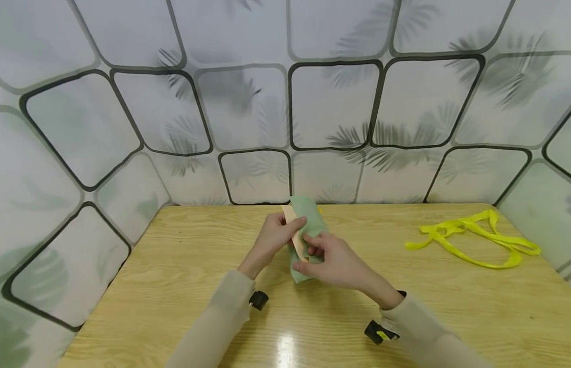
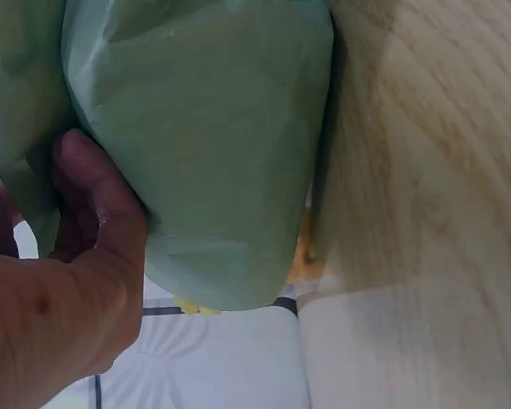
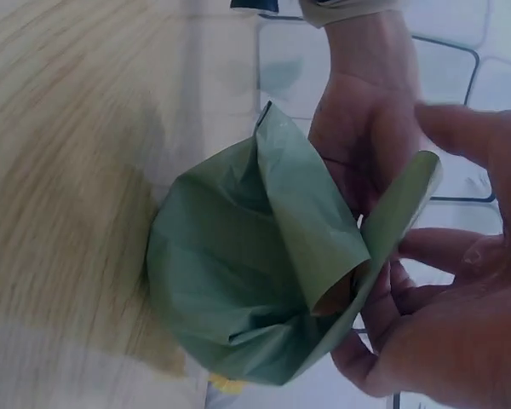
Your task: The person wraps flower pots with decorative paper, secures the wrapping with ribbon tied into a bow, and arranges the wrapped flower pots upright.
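Green wrapping paper, with a peach-coloured strip along its edge, is folded into a bulging bundle in front of me. My left hand grips the paper edge from the left, its thumb over the peach strip. In the left wrist view, fingers of that hand curl at the fold. From the right, my right hand holds the paper lower down, fingers bent against a flap. The right wrist view has the crumpled near end and a raised flap. Yellow bits peek out at the far end; the bundle's contents are hidden.
A loose yellow ribbon lies in loops on the right side of the wooden table. A patterned fabric wall stands behind and on both sides of the table. Small black devices are strapped at both wrists.
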`<move>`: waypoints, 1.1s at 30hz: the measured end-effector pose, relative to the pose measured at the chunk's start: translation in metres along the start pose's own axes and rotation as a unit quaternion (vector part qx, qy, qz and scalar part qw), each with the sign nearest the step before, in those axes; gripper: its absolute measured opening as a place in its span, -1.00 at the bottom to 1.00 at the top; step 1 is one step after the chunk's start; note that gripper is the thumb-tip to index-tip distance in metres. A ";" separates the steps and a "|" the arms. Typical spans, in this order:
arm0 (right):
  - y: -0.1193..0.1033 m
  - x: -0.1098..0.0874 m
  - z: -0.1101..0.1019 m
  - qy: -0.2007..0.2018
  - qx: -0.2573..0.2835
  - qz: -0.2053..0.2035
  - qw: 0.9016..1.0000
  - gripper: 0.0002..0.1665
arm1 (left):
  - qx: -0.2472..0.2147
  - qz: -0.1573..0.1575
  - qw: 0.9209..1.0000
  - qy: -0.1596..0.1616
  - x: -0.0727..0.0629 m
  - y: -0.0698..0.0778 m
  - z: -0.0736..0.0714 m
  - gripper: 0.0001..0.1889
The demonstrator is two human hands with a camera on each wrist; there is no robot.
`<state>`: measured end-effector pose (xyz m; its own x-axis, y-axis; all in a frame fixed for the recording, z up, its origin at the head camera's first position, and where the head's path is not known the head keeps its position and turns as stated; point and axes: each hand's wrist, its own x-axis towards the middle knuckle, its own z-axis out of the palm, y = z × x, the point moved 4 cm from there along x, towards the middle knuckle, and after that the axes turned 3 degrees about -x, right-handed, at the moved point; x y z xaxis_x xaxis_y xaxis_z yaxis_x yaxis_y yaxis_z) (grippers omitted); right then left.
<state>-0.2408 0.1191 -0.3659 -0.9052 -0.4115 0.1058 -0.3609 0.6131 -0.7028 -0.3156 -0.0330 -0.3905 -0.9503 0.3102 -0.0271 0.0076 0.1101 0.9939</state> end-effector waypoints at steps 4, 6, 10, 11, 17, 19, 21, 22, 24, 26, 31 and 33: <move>0.006 -0.009 -0.005 0.038 -0.009 0.013 0.999 -0.28 | -0.037 -0.003 0.999 -0.017 0.001 -0.004 -0.001 -0.67; 0.012 -0.012 -0.010 0.066 -0.002 0.018 0.998 -0.29 | -0.048 -0.005 0.999 -0.026 0.002 -0.005 -0.001 -0.66; 0.022 -0.015 -0.013 0.070 -0.017 0.025 0.997 -0.09 | -0.050 -0.005 0.998 -0.038 0.004 -0.006 -0.001 -0.63; 0.024 -0.015 -0.012 0.059 -0.021 0.023 0.998 -0.04 | -0.049 -0.006 0.998 -0.039 0.004 -0.006 -0.001 -0.63; 0.035 -0.016 -0.003 0.055 -0.043 0.012 0.998 0.01 | -0.048 -0.012 0.998 -0.045 0.004 -0.005 0.001 -0.64; 0.036 -0.015 -0.002 0.060 -0.050 0.013 0.997 0.01 | -0.053 -0.017 0.997 -0.047 0.004 -0.004 0.002 -0.64; 0.036 -0.015 0.000 0.060 -0.056 0.018 0.996 -0.02 | -0.056 -0.021 0.997 -0.044 0.004 -0.003 0.003 -0.64; 0.037 -0.014 0.001 0.059 -0.059 0.018 0.996 -0.04 | -0.058 -0.024 0.997 -0.041 0.004 -0.003 0.003 -0.64; 0.038 -0.014 0.003 0.058 -0.067 0.013 0.996 -0.06 | -0.061 -0.029 0.997 -0.038 0.004 -0.003 0.002 -0.64; 0.038 -0.013 0.005 0.064 -0.076 0.006 0.995 -0.08 | -0.065 -0.033 0.997 -0.038 0.004 -0.002 0.002 -0.63; 0.036 -0.012 0.011 0.082 -0.125 -0.025 0.988 -0.03 | -0.089 -0.054 0.993 -0.046 0.004 -0.003 0.000 -0.60; 0.035 -0.012 0.015 0.082 -0.146 -0.038 0.985 0.00 | -0.096 -0.060 0.992 -0.048 0.004 -0.004 -0.001 -0.59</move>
<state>-0.2391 0.1357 -0.4018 -0.8889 -0.3628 0.2796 -0.4556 0.7633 -0.4580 -0.3195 -0.0333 -0.3942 -0.9068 0.3947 -0.1482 -0.1727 -0.0271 0.9846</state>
